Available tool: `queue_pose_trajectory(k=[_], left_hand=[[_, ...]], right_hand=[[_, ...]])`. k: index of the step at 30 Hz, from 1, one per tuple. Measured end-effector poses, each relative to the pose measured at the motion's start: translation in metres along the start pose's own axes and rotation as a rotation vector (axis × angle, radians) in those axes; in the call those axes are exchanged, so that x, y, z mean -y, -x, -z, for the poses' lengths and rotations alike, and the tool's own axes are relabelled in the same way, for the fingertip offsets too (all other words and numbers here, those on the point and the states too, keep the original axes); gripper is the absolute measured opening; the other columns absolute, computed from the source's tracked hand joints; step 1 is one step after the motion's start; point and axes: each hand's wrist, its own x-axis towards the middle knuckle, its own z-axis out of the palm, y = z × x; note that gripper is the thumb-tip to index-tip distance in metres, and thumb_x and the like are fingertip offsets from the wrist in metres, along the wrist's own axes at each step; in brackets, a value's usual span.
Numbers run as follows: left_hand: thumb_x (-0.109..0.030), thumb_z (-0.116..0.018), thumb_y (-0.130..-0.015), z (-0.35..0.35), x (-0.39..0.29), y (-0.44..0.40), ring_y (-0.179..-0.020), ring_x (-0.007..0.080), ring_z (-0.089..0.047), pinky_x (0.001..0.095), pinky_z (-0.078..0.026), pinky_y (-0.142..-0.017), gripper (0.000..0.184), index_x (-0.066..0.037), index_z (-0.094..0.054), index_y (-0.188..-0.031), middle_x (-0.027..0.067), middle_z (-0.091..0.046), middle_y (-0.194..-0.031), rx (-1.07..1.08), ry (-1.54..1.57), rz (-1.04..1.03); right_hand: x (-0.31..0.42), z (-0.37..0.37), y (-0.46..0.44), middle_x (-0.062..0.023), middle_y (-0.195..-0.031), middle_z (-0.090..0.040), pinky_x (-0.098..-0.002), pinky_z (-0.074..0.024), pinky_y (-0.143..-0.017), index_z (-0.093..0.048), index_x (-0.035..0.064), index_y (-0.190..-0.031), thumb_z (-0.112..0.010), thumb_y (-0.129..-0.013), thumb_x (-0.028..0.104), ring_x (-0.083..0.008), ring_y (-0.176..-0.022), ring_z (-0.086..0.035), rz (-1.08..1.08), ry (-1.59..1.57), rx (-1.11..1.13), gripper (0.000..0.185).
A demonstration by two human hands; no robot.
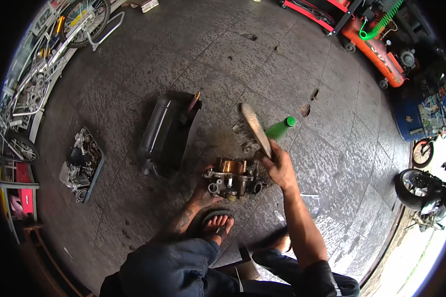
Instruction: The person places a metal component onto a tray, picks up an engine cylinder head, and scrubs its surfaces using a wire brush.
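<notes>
My right hand (278,167) is closed round the lower end of a long, worn, pale brush-like tool (255,129), which points up and to the left. Below and left of it, an engine part (232,179) with a copper-coloured top stands on the floor before my feet. My left hand (204,190) holds that part at its left side, its fingers partly hidden behind the metal. Just beyond the part lies a grey finned metal piece (244,133), partly covered by the tool. A green bottle (279,129) is right of the tool.
A black cut-open container (167,133) with a brush (193,104) inside stands left of centre. Farther left is a tray of metal parts (86,163). An orange compressor (376,52), a blue drum (410,116) and a motorcycle (421,190) line the right side.
</notes>
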Motion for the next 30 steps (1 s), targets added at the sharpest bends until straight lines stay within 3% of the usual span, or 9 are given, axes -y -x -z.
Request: queue_pose_trajectory(k=[7,9,13,16,21,23,26,29,30], left_hand=[[-0.016,-0.089,-0.057,0.009,-0.012,-0.001,-0.131,0.0309,-0.037,0.0418,-0.033,-0.11,0.099,-0.005,-0.031,-0.137,0.0138,-0.042,-0.133,0.03,-0.086,-0.085],[-0.017,-0.09,-0.056,0.014,-0.018,-0.008,-0.132,0.0316,-0.036,0.0422,-0.032,-0.111,0.102,-0.006,-0.03,-0.138,0.0141,-0.041,-0.133,0.06,-0.164,-0.154],[-0.018,-0.091,-0.054,0.026,-0.036,-0.019,-0.134,0.0329,-0.034,0.0429,-0.031,-0.112,0.107,-0.006,-0.027,-0.139,0.0148,-0.039,-0.134,0.137,-0.366,-0.366],[-0.02,-0.092,-0.053,0.027,-0.051,-0.035,-0.136,0.035,-0.032,0.0443,-0.03,-0.113,0.109,-0.006,-0.026,-0.139,0.0153,-0.038,-0.135,0.173,-0.152,-0.415],[-0.024,-0.093,-0.052,0.02,-0.062,-0.075,-0.137,0.0341,-0.03,0.0448,-0.028,-0.115,0.112,-0.007,-0.024,-0.14,0.0142,-0.033,-0.139,0.37,-0.077,-0.486],[-0.02,-0.091,-0.055,0.014,-0.056,-0.087,-0.137,0.0288,-0.03,0.0431,-0.027,-0.115,0.116,-0.008,-0.018,-0.145,0.0123,-0.032,-0.141,0.497,-0.089,-0.366],[-0.015,-0.086,-0.058,0.007,-0.061,-0.093,-0.141,0.0273,-0.025,0.0399,-0.024,-0.117,0.115,-0.009,-0.014,-0.148,0.0113,-0.027,-0.146,0.59,0.095,0.06],[-0.016,-0.083,-0.063,0.004,-0.064,-0.085,-0.142,0.0262,-0.027,0.0387,-0.024,-0.117,0.11,-0.007,-0.016,-0.15,0.0127,-0.027,-0.151,0.556,0.097,0.151],[-0.017,-0.082,-0.065,0.004,-0.063,-0.084,-0.14,0.0271,-0.03,0.039,-0.026,-0.116,0.104,-0.007,-0.022,-0.15,0.0133,-0.03,-0.151,0.544,0.005,0.189]], right_hand=[[0.005,-0.003,0.076,-0.0076,-0.095,-0.062,-0.0269,-0.0463,-0.078,-0.057,-0.004,-0.115,-0.065,-0.088,0.004,-0.0104,-0.087,-0.055,-0.175,-0.196,-0.104,0.03],[-0.01,-0.016,0.101,-0.0167,-0.087,-0.068,-0.031,-0.0501,-0.072,-0.058,-0.0046,-0.117,-0.069,-0.082,0.006,-0.0166,-0.075,-0.063,-0.059,-0.191,-0.395,0.038],[-0.007,-0.039,0.136,-0.0065,-0.092,-0.063,-0.0272,-0.0453,-0.075,-0.058,-0.0011,-0.109,-0.067,-0.087,0.002,-0.0123,-0.084,-0.055,-0.19,-0.358,-0.626,0.024],[-0.006,-0.033,0.136,-0.0036,-0.098,-0.063,-0.0256,-0.0441,-0.08,-0.054,0.0018,-0.113,-0.062,-0.091,0.001,-0.0107,-0.087,-0.053,-0.257,-0.604,-0.709,0.023],[-0.001,0.007,0.12,-0.0118,-0.1,-0.071,-0.0274,-0.0476,-0.07,-0.054,0.0025,-0.119,-0.058,-0.096,0.019,-0.0159,-0.084,-0.063,-0.311,-0.518,-0.872,0.028],[-0.013,0.011,0.121,-0.012,-0.101,-0.07,-0.0297,-0.0493,-0.067,-0.053,0.0025,-0.12,-0.059,-0.096,0.02,-0.0191,-0.089,-0.067,-0.378,-0.653,-0.912,0.03],[-0.057,0.004,0.128,-0.0117,-0.102,-0.07,-0.0301,-0.0496,-0.065,-0.053,0.0038,-0.121,-0.061,-0.095,0.021,-0.0217,-0.093,-0.069,-0.452,-0.716,-0.924,0.033],[-0.079,-0.001,0.13,-0.0072,-0.087,-0.068,-0.0266,-0.0451,-0.055,-0.054,0.0058,-0.112,-0.062,-0.094,0.021,-0.0164,-0.07,-0.066,-0.597,-0.661,-0.883,0.025],[-0.088,-0.006,0.132,0.0006,-0.068,-0.057,-0.0235,-0.0362,-0.046,-0.054,0.0074,-0.104,-0.062,-0.095,0.024,-0.0088,-0.052,-0.051,-0.611,-0.619,-0.924,0.021]])
